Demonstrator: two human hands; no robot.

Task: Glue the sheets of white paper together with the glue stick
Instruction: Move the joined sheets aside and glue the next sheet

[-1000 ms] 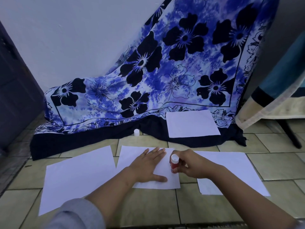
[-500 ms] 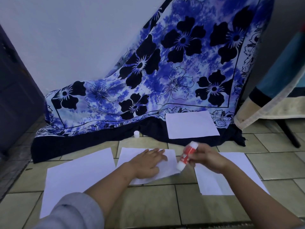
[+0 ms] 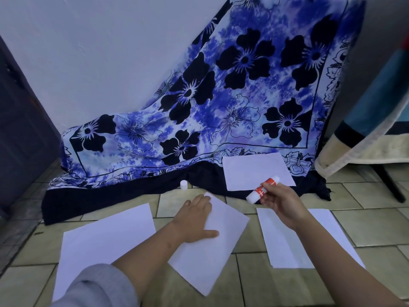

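Several white sheets lie on the tiled floor. My left hand (image 3: 194, 220) grips the middle sheet (image 3: 212, 251) by its far edge, thumb on top; the sheet is turned to a diamond angle. My right hand (image 3: 281, 204) holds the red and white glue stick (image 3: 262, 189) in the air above the floor, slanted, its uncapped white end pointing down and to the left. Its white cap (image 3: 184, 185) stands at the dark cloth's hem. A large sheet (image 3: 101, 242) lies on the left, another sheet (image 3: 285, 242) on the right under my right forearm, and a fourth sheet (image 3: 254, 171) rests on the cloth.
A blue floral cloth (image 3: 221, 103) drapes down the wall onto the floor behind the sheets. A dark door (image 3: 20, 129) stands on the left. A draped piece of furniture (image 3: 367, 134) with a dark leg stands on the right.
My right hand lifted the glue stick off the middle sheet and tilted it up to the right. My left hand took hold of that sheet and rotated it to a diamond angle.
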